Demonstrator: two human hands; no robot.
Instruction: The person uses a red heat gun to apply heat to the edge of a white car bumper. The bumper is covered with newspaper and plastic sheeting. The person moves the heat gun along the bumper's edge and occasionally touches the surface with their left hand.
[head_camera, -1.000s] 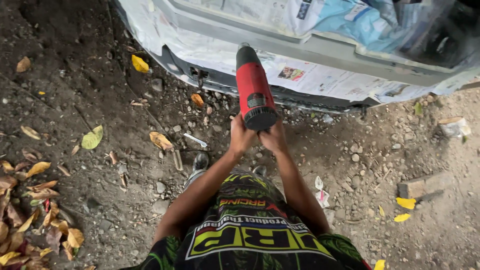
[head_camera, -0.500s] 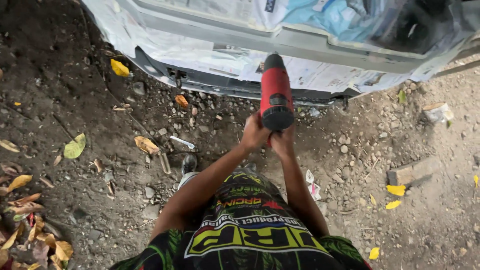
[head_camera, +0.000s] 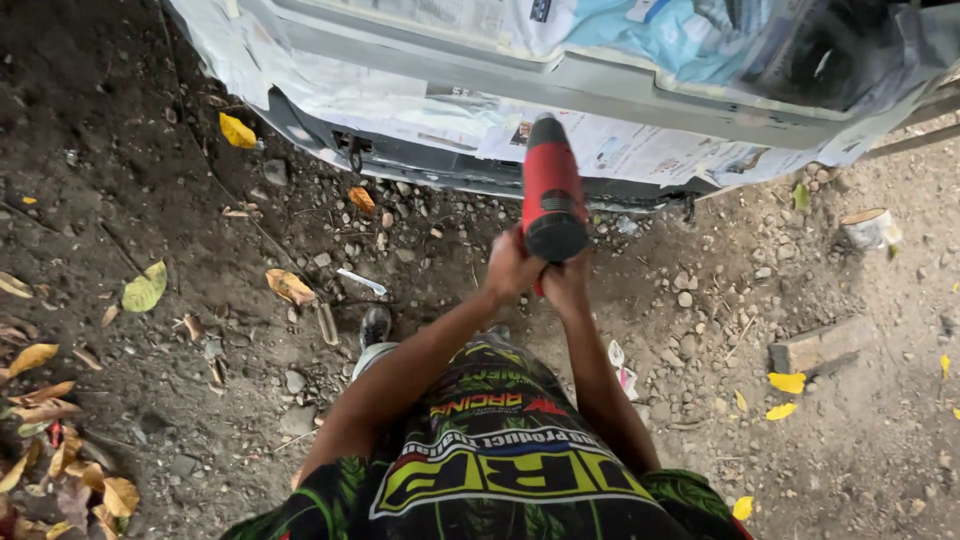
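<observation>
Both hands are clenched around the base of a red and black power tool (head_camera: 552, 195), which is held out in front of the body and points away toward the masked car bumper (head_camera: 600, 85). The left hand (head_camera: 512, 268) wraps the tool from the left side, and the right hand (head_camera: 567, 282) grips it from the right, just beside the other; the two touch or nearly touch under the black rear end of the tool. The tool's front end sits close against the lower edge of the bumper, but whether it touches cannot be told from this angle.

The bumper is covered with sheets of newspaper (head_camera: 640, 150) and a patch of blue plastic (head_camera: 680, 35). Below it lies bare dirt ground (head_camera: 150, 150) strewn with small stones and dry yellow leaves (head_camera: 237, 130). A shoe (head_camera: 375, 325) shows on the ground near the left forearm. To the right, well apart from the hands, lie a brick (head_camera: 822, 345) and a small round can (head_camera: 868, 228)
</observation>
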